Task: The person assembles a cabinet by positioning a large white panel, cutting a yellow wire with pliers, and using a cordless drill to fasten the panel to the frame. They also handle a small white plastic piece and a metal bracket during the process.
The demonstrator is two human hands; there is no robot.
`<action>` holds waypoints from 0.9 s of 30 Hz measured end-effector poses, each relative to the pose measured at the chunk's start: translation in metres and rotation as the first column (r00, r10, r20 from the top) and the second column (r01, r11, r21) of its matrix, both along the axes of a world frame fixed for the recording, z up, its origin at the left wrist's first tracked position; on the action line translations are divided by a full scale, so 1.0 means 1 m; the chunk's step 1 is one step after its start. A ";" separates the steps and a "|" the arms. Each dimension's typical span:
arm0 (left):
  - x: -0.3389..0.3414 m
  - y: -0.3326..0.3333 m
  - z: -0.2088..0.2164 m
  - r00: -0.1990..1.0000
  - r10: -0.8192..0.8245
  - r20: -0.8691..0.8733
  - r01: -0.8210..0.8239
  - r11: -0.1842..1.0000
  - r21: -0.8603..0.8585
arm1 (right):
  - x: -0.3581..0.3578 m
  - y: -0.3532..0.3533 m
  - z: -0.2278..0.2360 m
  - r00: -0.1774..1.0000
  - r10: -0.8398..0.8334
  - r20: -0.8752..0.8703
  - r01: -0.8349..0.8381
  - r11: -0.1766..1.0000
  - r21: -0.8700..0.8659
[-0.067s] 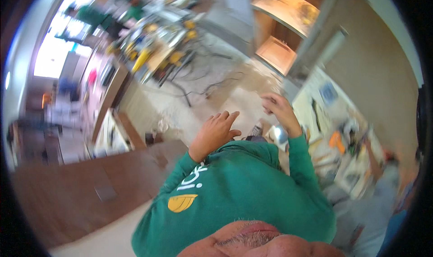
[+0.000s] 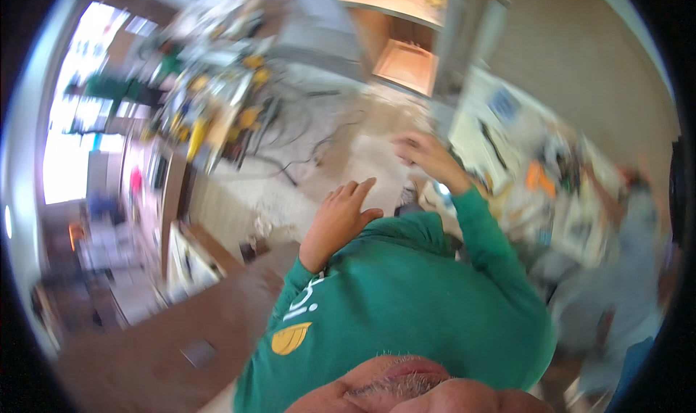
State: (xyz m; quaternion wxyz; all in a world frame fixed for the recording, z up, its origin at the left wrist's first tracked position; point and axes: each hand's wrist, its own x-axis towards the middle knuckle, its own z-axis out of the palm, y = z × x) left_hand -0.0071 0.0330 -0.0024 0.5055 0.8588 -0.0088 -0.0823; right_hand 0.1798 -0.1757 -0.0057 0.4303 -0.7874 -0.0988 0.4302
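Observation:
My left hand (image 2: 335,223) is held in the air in front of my green sweatshirt, fingers stretched and thumb apart, with nothing in it. Ahead and to the right of it, my right hand (image 2: 429,156) is also raised, its fingers loosely bent and somewhat blurred; I see no object in them. Neither hand touches anything. Nearest to my right hand is a pale worktop (image 2: 464,126) carrying a dark, long, thin tool (image 2: 493,146), an orange tool (image 2: 538,179) and other small items too blurred to name.
A person in grey (image 2: 612,319) is beside the worktop at right. A brown panel (image 2: 145,362) lies at lower left. Far left, a table holds yellow power tools (image 2: 197,136), with cables (image 2: 319,148) on the dusty floor. A person in green (image 2: 109,87) stands beyond. An open cabinet (image 2: 377,50) stands ahead.
My view has swung to the right, so the cabinet and tool table now sit further left. Both hands stay raised in nearly the same pose, the right a little further left in view.

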 end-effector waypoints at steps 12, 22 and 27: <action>0.101 0.167 -0.001 0.922 -0.301 -0.245 0.381 0.823 0.422 | 0.012 0.192 -0.144 0.992 -0.124 0.008 0.100 0.834 0.543; 0.128 0.227 -0.086 0.923 -0.243 -0.298 0.358 0.825 0.436 | 0.015 0.064 -0.181 0.772 -0.635 -0.006 0.609 0.737 0.294; 0.125 0.298 -0.286 0.835 -0.122 -0.537 -0.029 0.964 -0.264 | -0.006 0.027 -0.270 0.502 -0.856 -0.120 0.851 0.465 0.246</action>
